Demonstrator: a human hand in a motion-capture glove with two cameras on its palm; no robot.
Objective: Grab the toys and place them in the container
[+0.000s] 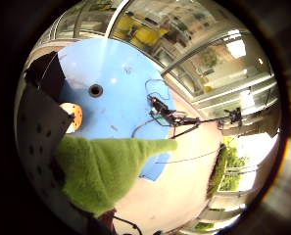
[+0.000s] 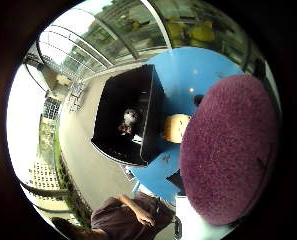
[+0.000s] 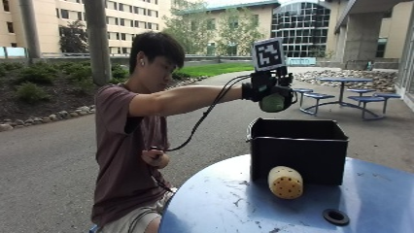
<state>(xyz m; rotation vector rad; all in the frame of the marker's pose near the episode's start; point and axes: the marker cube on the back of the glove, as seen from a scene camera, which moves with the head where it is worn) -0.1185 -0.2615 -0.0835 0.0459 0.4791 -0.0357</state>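
Blue table (image 3: 226, 204), black container (image 3: 294, 150) with 1 small toy (image 2: 129, 119) inside, right hand (image 3: 271, 90) grip holding green plush toy (image 3: 274, 102) above.

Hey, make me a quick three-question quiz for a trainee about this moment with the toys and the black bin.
1. True or false: the gloved right hand holds a plush toy in the air above the black container.
2. Where is the yellow toy with the dots?
A. inside the container
B. on the blue table, in front of the container
C. in the bare hand
3. Fill the gap: in the thumb side palm view, a small toy already lies ____ the container.

Key:
1. true
2. B
3. inside
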